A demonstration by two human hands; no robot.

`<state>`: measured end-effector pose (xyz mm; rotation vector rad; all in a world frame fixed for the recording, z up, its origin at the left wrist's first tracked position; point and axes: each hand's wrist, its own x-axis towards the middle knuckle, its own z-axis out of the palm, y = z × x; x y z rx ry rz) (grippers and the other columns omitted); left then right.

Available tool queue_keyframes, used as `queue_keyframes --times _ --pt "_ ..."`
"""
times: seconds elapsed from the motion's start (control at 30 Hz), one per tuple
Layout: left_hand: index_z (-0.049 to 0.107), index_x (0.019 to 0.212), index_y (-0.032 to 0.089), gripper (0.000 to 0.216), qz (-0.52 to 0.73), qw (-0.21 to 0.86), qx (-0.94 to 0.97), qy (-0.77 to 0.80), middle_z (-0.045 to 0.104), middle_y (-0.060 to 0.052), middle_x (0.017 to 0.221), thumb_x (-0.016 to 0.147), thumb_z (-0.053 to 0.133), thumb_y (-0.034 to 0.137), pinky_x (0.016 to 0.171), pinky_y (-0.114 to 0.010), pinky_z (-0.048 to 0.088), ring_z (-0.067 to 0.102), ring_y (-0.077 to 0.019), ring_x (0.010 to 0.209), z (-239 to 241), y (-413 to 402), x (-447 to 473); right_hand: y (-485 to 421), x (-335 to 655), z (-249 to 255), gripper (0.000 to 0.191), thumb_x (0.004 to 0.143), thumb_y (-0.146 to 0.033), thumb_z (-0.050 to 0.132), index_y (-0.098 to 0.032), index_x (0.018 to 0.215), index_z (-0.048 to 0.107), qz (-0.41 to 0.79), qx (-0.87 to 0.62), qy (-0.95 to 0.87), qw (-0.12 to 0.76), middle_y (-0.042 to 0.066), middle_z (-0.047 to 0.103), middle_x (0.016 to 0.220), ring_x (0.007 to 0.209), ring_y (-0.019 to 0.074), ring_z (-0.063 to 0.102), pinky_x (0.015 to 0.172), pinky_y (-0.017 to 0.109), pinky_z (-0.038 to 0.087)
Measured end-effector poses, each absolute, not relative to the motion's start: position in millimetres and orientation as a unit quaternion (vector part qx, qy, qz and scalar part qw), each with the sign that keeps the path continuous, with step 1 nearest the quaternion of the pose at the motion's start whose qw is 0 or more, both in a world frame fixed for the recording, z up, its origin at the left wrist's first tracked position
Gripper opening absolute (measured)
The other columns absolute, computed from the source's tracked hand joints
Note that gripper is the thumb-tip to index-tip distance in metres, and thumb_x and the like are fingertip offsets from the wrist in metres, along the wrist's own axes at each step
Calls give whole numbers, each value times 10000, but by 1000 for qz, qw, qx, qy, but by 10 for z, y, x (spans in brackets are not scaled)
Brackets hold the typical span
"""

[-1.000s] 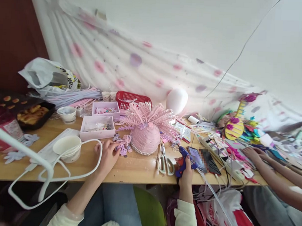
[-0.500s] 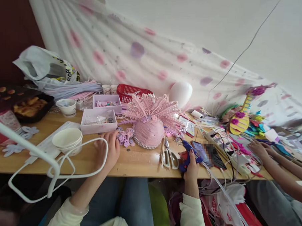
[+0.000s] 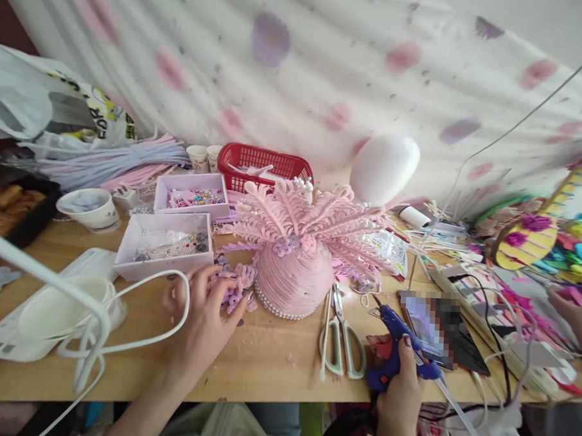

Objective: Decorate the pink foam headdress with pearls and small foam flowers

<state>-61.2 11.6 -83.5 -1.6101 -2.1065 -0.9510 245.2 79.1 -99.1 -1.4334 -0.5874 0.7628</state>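
My right hand point(image 3: 404, 377) is wrapped round a blue hot glue gun point(image 3: 396, 332), with a clear glue stick point(image 3: 460, 415) sticking out of its back end. My left hand point(image 3: 202, 317) reaches over a pile of small purple fuzzy flowers point(image 3: 233, 283), its fingers apart and the tips at the pile's edge. Between the hands stands a pink yarn-wrapped headpiece point(image 3: 293, 276) with feathery pink plumes, small flowers on its front and a string of pearls round its base. Scissors point(image 3: 341, 333) and a thin white-tipped stick point(image 3: 325, 338) lie to its right.
Two white boxes of beads point(image 3: 164, 251) and a red basket point(image 3: 264, 162) stand behind my left hand. A white cable point(image 3: 148, 273) loops beside my left wrist, near paper cups point(image 3: 65, 311). Phones point(image 3: 428, 339) and a power strip point(image 3: 484, 323) lie at right, near another person's hand point(image 3: 576, 314).
The view has moved closer to the table. My left hand has lifted from the tabletop and reached out to the purple flowers. The glue gun stays in my right hand.
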Motion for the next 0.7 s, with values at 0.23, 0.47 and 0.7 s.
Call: queue_keyframes --times 0.23,0.47,0.7 --pt "717 770 207 188 -339 153 -563 -738 717 -115 1046 883 567 224 962 -546 369 539 -363 1127 -783 196 -635 810 2422 -978 436 661 -565 781 -179 832 671 375 -571 -307 663 -19 694 661 519 125 618 445 209 454" --pt "722 819 204 324 -555 -125 -455 -685 734 -79 866 803 564 486 792 -391 499 647 -256 833 -794 228 -897 832 2441 -1000 472 634 -592 780 -176 828 670 380 -566 -312 661 -21 686 653 486 106 567 417 205 398" --pt "714 858 159 442 -647 -378 -298 -591 742 -52 728 613 767 523 648 -319 543 684 -212 682 -581 256 -917 864 2406 -984 482 580 -580 794 -172 807 674 377 -582 -289 660 -3 686 627 491 138 594 411 226 436"
